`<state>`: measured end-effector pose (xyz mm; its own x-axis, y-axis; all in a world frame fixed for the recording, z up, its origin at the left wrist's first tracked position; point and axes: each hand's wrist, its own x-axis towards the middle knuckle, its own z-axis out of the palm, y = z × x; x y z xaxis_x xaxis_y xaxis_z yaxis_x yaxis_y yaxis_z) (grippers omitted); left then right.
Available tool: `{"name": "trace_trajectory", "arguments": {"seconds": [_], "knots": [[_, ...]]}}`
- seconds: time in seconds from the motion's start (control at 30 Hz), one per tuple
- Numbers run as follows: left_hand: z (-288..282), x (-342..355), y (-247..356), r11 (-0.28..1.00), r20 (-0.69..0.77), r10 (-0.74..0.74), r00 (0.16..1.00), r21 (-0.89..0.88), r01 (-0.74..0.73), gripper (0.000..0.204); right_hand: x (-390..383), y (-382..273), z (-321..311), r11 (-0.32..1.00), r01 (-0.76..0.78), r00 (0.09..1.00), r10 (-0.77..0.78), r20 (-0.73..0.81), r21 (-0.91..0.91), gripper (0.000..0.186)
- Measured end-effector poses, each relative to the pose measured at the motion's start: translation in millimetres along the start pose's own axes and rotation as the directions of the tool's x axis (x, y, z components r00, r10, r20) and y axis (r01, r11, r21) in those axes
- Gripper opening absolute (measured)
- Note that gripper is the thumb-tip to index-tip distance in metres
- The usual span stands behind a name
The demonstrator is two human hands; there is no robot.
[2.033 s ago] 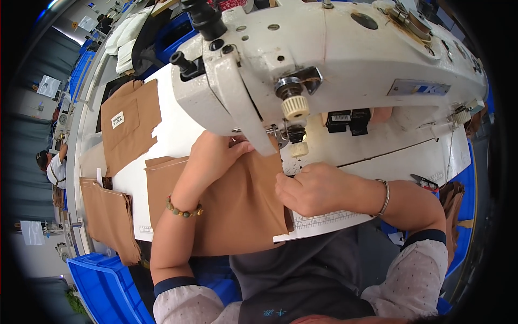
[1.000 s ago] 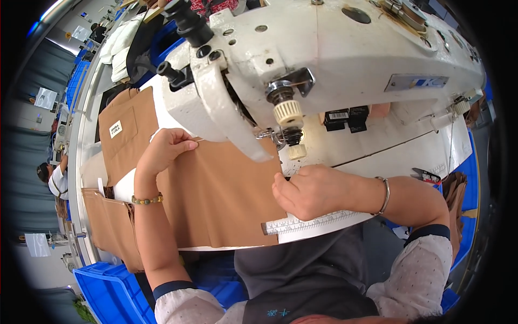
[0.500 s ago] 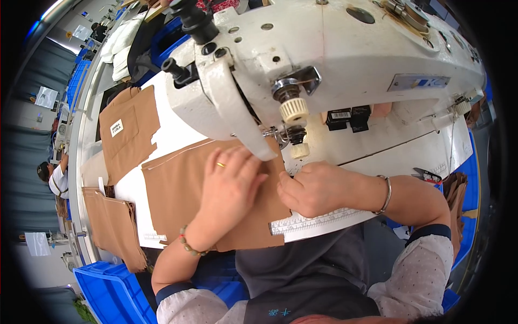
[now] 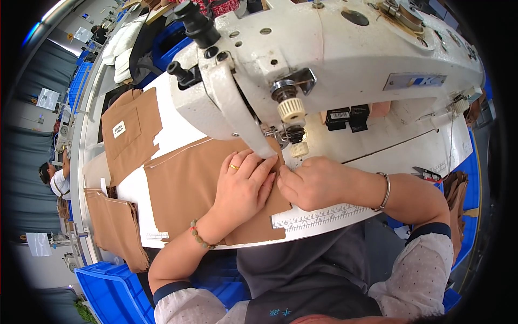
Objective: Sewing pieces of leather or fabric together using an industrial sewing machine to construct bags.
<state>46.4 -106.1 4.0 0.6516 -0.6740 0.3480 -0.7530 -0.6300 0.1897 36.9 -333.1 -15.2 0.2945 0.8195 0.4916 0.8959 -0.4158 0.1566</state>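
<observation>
A brown fabric panel [image 4: 181, 186] lies on the white sewing table, its right edge under the head of a white sewing machine [image 4: 345, 59]. My left hand [image 4: 241, 186] rests on the panel, fingers stretched out and bent a little, tips just beside the machine's front guard. Close to its right, my right hand [image 4: 310, 183] is closed, thumb and fingers pinching the panel's right edge. The needle and presser foot are hidden behind the guard and my fingers.
Another brown piece with a white label [image 4: 131, 127] lies at the far left, a stack of brown pieces [image 4: 116, 224] nearer. A ruler strip [image 4: 324, 215] runs along the front edge. Thread snips [image 4: 426, 174] and black boxes [image 4: 348, 117] are right. A blue crate [image 4: 113, 286] stands lower left.
My left hand has slid right and slightly up, its fingers now close to my right hand. My right hand has shifted only a little. The view has tilted slightly.
</observation>
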Motion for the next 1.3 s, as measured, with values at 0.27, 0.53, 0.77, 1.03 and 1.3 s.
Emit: {"name": "trace_trajectory", "arguments": {"seconds": [0.27, 0.53, 0.77, 1.03, 1.3], "knots": [[-16, -3, -22, 0.998, 0.09, -0.054, 0.995, -0.007, 0.054, 0.05, 1, 1, 9, 0.999, 0.005, 0.99, -0.01, -0.14, -0.038, 0.016], [-45, -33, -28, 0.984, 0.061, -0.142, 0.988, 0.119, 0.134, 0.054, -1, 2, -37, 0.994, -0.095, 0.963, 0.105, 0.248, -0.052, 0.023], [-52, -24, 23, 0.984, -0.058, -0.082, 0.995, -0.162, 0.071, 0.035, -54, 52, -45, 0.798, -0.503, 0.864, 0.471, -0.178, -0.332, 0.013], [-27, 4, 49, 0.08, 0.52, -0.307, 0.797, -0.82, 0.567, 0.032, -31, 7, -59, 0.919, -0.391, 0.913, 0.379, -0.154, -0.057, 0.018], [-11, 4, 29, -0.049, 0.536, -0.363, 0.762, -0.828, 0.559, 0.023, -37, -17, -68, 0.894, -0.432, 0.901, 0.42, -0.113, -0.121, 0.01]]}}
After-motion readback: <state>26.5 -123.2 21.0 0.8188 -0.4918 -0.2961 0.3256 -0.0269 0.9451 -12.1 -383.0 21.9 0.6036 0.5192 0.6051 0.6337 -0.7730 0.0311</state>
